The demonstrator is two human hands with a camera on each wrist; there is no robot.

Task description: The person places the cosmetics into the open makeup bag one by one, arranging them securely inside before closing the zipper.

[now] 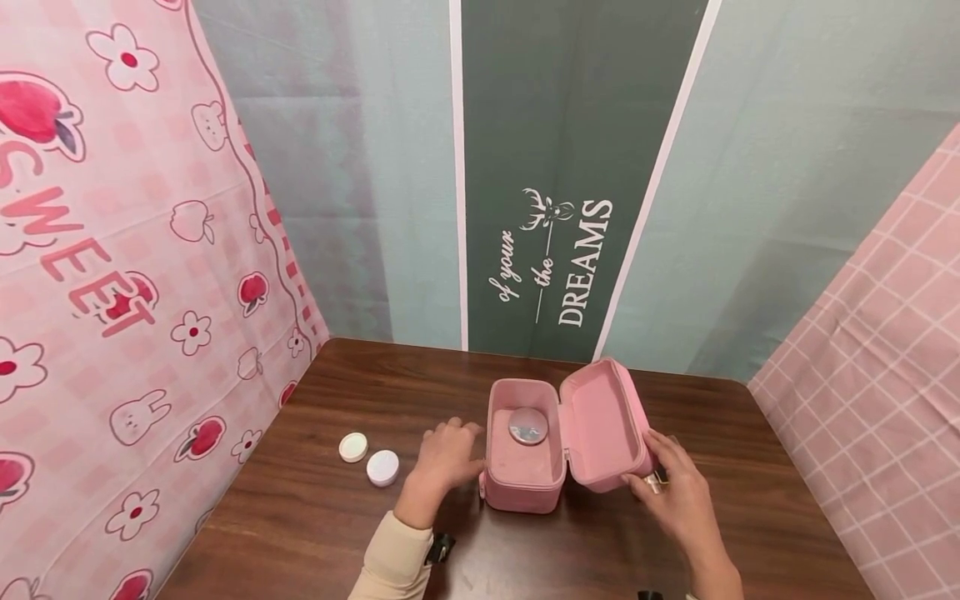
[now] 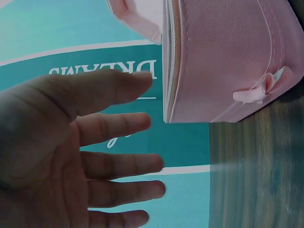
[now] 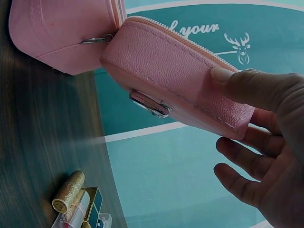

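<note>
A pink zippered cosmetic case (image 1: 522,498) stands on the table with its lid (image 1: 602,425) swung out to the right. Inside lies a round, shiny pink compact-like disc (image 1: 527,423). My right hand (image 1: 684,497) grips the lid's outer edge; in the right wrist view the thumb presses on the lid's side wall and the other fingers lie beneath. My left hand (image 1: 447,460) is beside the case's left wall, fingers spread and holding nothing. A small bow (image 2: 256,90) decorates the case in the left wrist view.
Two small round white containers (image 1: 382,468) sit on the wooden table (image 1: 405,367) left of my left hand. A gold tube (image 3: 69,191) and several small cosmetic items (image 3: 88,209) lie to the right, mostly hidden from the head view. Printed cloths hang around the table.
</note>
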